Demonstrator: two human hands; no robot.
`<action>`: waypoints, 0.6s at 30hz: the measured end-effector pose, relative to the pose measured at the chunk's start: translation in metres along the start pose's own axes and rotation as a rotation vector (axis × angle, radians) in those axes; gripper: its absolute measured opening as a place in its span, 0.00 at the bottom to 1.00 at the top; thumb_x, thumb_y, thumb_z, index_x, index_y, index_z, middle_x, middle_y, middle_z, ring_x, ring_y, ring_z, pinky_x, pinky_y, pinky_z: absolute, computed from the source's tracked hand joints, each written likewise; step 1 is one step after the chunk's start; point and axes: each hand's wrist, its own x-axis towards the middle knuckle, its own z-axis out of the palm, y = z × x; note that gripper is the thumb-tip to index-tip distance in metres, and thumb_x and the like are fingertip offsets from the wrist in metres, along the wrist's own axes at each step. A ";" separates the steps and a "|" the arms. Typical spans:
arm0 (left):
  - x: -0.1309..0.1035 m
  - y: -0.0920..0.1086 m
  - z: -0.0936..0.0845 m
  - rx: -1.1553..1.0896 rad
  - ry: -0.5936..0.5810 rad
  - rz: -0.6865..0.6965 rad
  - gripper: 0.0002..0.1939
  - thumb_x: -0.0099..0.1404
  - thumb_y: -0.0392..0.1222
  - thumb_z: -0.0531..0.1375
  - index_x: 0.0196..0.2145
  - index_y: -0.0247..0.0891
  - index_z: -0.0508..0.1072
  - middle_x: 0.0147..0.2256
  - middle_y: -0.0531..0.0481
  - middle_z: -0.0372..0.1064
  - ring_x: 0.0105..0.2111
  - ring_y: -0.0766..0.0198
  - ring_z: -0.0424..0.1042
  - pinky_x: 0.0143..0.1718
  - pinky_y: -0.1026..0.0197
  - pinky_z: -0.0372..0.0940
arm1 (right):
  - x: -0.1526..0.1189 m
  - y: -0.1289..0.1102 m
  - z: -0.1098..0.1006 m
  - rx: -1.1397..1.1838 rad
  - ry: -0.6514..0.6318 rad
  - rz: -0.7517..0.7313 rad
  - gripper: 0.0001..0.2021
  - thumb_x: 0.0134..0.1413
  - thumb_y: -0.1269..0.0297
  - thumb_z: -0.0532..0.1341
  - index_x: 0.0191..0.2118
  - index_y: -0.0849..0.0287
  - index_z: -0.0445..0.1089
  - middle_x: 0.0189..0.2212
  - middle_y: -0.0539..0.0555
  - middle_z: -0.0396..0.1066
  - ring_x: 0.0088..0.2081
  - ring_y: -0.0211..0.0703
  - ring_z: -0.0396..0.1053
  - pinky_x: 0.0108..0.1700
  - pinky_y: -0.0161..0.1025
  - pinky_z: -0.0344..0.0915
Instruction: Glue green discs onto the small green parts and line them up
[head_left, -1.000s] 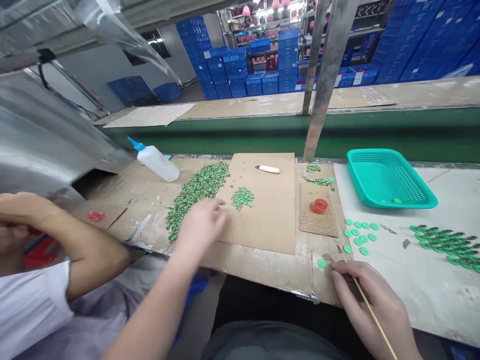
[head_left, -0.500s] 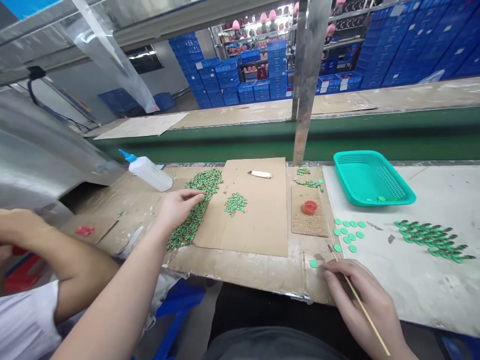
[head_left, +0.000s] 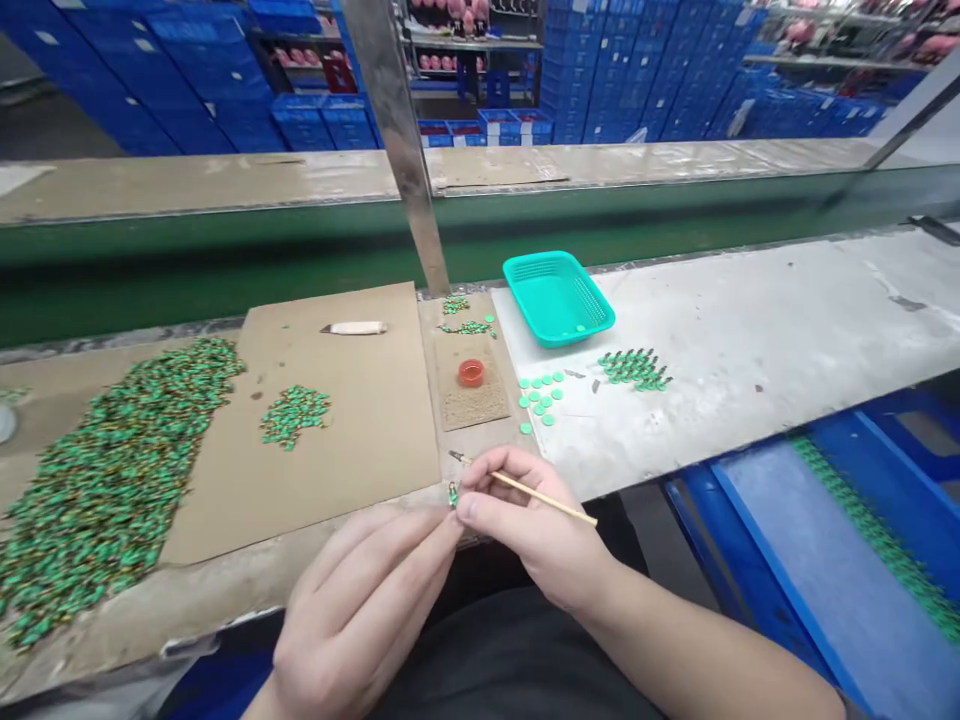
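Note:
My left hand (head_left: 367,590) is closed, with its fingertips pinched at a tiny green figure (head_left: 452,494) that has some brown and gold on it. Against those fingertips, my right hand (head_left: 540,530) is closed round a thin wooden-handled brush (head_left: 555,502), whose dark tip points up and left. Whether the right fingertips also touch the figure is hard to make out. A large pile of small green pieces (head_left: 127,470) lies to the left, and a smaller heap (head_left: 295,415) rests on the cardboard sheet (head_left: 367,410). Flat green discs (head_left: 541,395) lie in loose rows beyond my right hand.
A red cap-like cup (head_left: 471,373) stands on a small board (head_left: 480,405). Behind the discs are a teal basket (head_left: 559,300) and a group of green discs with upright figures (head_left: 634,368). A pale-handled knife (head_left: 356,328) lies on the cardboard. A metal post (head_left: 409,170) rises behind the table.
The view has turned to the right. My left hand has left the big pile and met my right hand, with a small green figure at its fingertips. The right hand still holds the brush.

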 end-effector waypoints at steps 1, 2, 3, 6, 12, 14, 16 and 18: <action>0.000 -0.001 0.002 0.005 -0.001 0.022 0.30 0.69 0.23 0.73 0.65 0.43 0.83 0.45 0.46 0.88 0.43 0.54 0.86 0.45 0.54 0.81 | -0.001 -0.001 -0.002 0.007 0.001 0.007 0.25 0.38 0.61 0.91 0.37 0.55 0.79 0.30 0.44 0.77 0.34 0.37 0.76 0.43 0.37 0.77; -0.001 -0.002 0.003 0.002 -0.003 0.042 0.30 0.69 0.23 0.73 0.65 0.43 0.83 0.45 0.46 0.88 0.42 0.54 0.86 0.45 0.55 0.81 | -0.001 -0.001 -0.005 0.005 -0.001 0.010 0.25 0.38 0.61 0.91 0.37 0.55 0.79 0.30 0.44 0.77 0.34 0.37 0.75 0.44 0.37 0.77; -0.001 -0.002 0.005 -0.013 -0.008 0.053 0.29 0.69 0.23 0.72 0.64 0.43 0.84 0.44 0.47 0.89 0.42 0.55 0.86 0.45 0.55 0.82 | -0.002 -0.002 -0.007 -0.004 -0.002 0.006 0.25 0.38 0.60 0.90 0.36 0.55 0.78 0.30 0.43 0.77 0.34 0.37 0.74 0.44 0.38 0.77; -0.004 0.003 0.012 -0.166 -0.006 -0.137 0.17 0.73 0.28 0.71 0.54 0.47 0.86 0.42 0.51 0.88 0.39 0.60 0.86 0.45 0.59 0.82 | -0.003 -0.001 -0.015 -0.056 0.014 -0.026 0.25 0.39 0.58 0.90 0.35 0.55 0.77 0.30 0.44 0.77 0.33 0.36 0.73 0.41 0.37 0.76; -0.001 0.012 0.027 -0.636 -0.075 -0.902 0.18 0.74 0.62 0.73 0.48 0.46 0.89 0.34 0.48 0.87 0.30 0.56 0.87 0.35 0.59 0.85 | -0.008 -0.001 -0.026 -0.080 0.026 -0.010 0.24 0.38 0.60 0.90 0.33 0.54 0.77 0.31 0.45 0.79 0.36 0.39 0.77 0.41 0.36 0.76; 0.003 0.011 0.028 -0.707 -0.107 -0.950 0.23 0.69 0.68 0.76 0.41 0.45 0.90 0.33 0.46 0.87 0.28 0.56 0.85 0.33 0.58 0.85 | -0.011 -0.001 -0.027 -0.063 0.032 -0.006 0.23 0.38 0.62 0.90 0.33 0.55 0.77 0.31 0.45 0.79 0.36 0.38 0.76 0.43 0.36 0.77; 0.005 0.011 0.029 -0.729 -0.083 -0.967 0.23 0.67 0.69 0.77 0.38 0.46 0.90 0.33 0.45 0.87 0.27 0.57 0.85 0.32 0.59 0.85 | -0.013 -0.002 -0.028 -0.059 0.038 -0.002 0.23 0.38 0.63 0.90 0.33 0.55 0.77 0.31 0.45 0.79 0.35 0.37 0.75 0.43 0.36 0.76; 0.006 0.012 0.031 -0.739 -0.042 -0.970 0.21 0.66 0.68 0.78 0.36 0.47 0.90 0.33 0.46 0.87 0.29 0.56 0.87 0.35 0.59 0.86 | -0.015 -0.004 -0.028 -0.048 0.032 0.001 0.24 0.38 0.64 0.90 0.34 0.55 0.76 0.32 0.45 0.79 0.36 0.37 0.75 0.44 0.37 0.77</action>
